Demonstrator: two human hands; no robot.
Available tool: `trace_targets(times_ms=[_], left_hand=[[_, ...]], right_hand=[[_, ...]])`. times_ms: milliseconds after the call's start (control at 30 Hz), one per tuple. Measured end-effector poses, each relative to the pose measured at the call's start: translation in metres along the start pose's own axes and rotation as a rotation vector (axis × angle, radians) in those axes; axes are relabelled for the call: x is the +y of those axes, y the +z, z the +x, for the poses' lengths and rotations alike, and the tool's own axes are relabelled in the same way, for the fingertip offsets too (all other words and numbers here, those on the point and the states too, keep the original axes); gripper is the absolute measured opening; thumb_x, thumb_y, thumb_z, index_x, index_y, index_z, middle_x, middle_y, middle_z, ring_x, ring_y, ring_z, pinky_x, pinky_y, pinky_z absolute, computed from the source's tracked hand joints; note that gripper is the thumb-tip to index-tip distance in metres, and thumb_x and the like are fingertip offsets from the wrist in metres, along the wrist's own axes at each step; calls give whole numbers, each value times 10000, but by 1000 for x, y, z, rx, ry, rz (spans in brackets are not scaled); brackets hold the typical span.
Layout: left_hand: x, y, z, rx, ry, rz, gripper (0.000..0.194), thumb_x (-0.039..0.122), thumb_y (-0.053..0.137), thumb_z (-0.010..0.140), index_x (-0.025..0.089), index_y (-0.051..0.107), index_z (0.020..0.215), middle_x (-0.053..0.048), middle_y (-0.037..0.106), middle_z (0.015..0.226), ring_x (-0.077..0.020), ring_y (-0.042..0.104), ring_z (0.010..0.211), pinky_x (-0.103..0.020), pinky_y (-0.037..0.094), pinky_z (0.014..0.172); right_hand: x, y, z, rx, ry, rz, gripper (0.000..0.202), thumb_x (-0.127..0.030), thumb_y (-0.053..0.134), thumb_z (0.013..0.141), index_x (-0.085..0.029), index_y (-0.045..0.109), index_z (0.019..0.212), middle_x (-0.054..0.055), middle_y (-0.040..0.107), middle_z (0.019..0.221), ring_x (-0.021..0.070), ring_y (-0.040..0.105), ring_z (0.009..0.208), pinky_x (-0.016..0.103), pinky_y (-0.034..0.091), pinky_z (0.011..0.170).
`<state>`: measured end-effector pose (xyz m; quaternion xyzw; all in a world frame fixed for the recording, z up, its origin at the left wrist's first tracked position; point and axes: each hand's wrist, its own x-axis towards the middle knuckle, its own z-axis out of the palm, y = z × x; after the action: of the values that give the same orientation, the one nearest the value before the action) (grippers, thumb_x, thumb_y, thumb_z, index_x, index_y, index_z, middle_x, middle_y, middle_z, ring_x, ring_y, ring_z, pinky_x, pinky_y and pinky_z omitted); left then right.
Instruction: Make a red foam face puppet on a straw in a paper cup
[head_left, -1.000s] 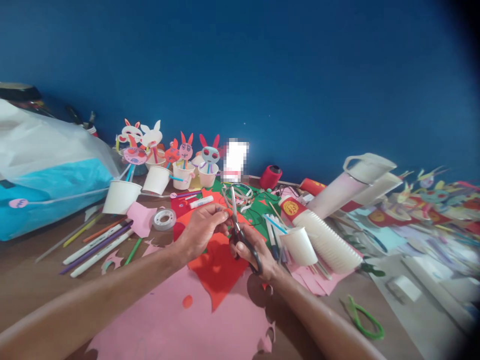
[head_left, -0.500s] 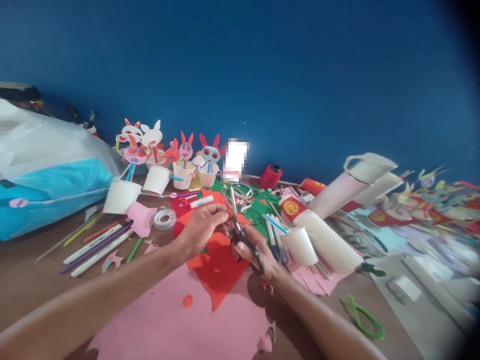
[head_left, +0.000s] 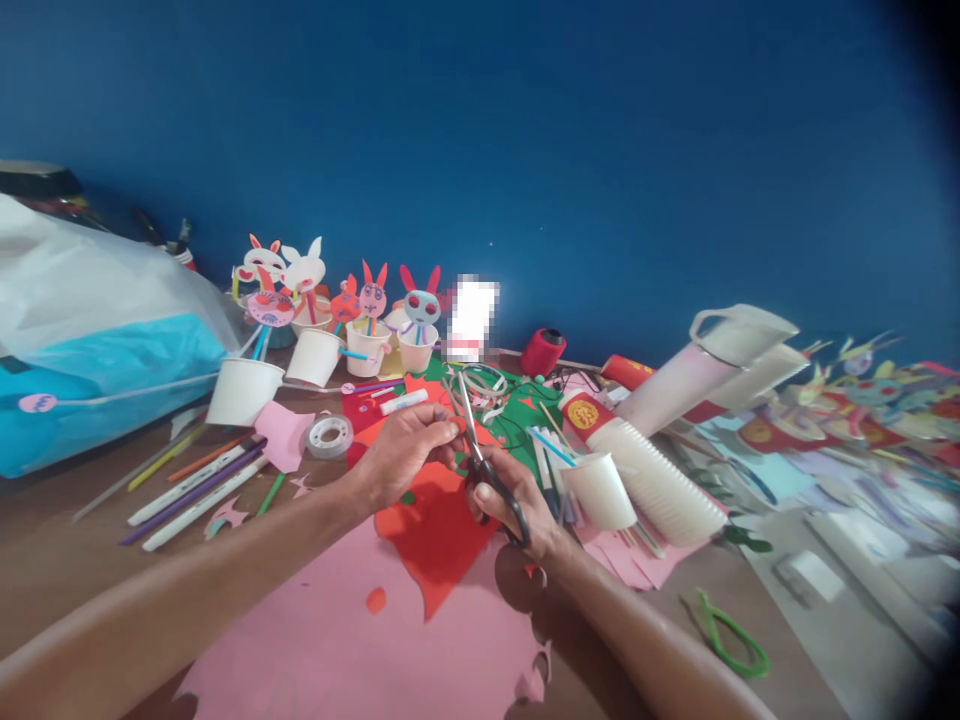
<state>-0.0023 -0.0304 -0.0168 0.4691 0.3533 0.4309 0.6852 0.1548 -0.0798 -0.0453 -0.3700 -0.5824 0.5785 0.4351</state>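
My right hand [head_left: 517,500] is wrapped round the black handles of a pair of scissors [head_left: 491,482], their metal blades pointing up and away from me. Just left of the blades, my left hand [head_left: 409,450] pinches a small orange-red paper piece [head_left: 457,427], mostly covered by the fingers. The blades are right beside that piece; whether they touch it I cannot tell. Below both hands lies an orange-red paper sheet [head_left: 435,550] with a pointed lower corner, on top of a large pink sheet [head_left: 360,640] with cut edges. A small orange disc [head_left: 376,600] rests on the pink sheet.
Paper cups [head_left: 244,392] with rabbit-faced sticks stand at the back left, near a tape roll [head_left: 328,436] and several markers [head_left: 187,487]. To the right are stacked cups [head_left: 660,485], a pitcher [head_left: 697,360] and a green pipe cleaner [head_left: 731,640]. A blue wall [head_left: 480,140] rises behind.
The scissor blades look slightly further apart and tilted a little left. Both hands stay in nearly the same place.
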Motion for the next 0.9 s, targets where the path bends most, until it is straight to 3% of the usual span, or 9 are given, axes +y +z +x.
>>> trace_targets(times_ms=[300, 900], left_hand=[[4, -10, 4, -46, -26, 67, 63, 179, 579, 678, 118, 588, 666, -11, 594, 553, -104, 554, 493, -222, 452, 485], [14, -13, 4, -108, -53, 147, 85, 199, 581, 666, 118, 586, 639, -5, 580, 529, -86, 503, 440, -217, 441, 455]], right_hand=[[2, -11, 1, -72, 31, -19, 386, -451, 622, 718, -182, 486, 959, -18, 491, 675, 94, 428, 566, 233, 356, 536], [-2, -9, 1, -31, 97, 28, 438, -466, 682, 644, -170, 502, 911, -45, 466, 598, 68, 384, 491, 210, 297, 475]])
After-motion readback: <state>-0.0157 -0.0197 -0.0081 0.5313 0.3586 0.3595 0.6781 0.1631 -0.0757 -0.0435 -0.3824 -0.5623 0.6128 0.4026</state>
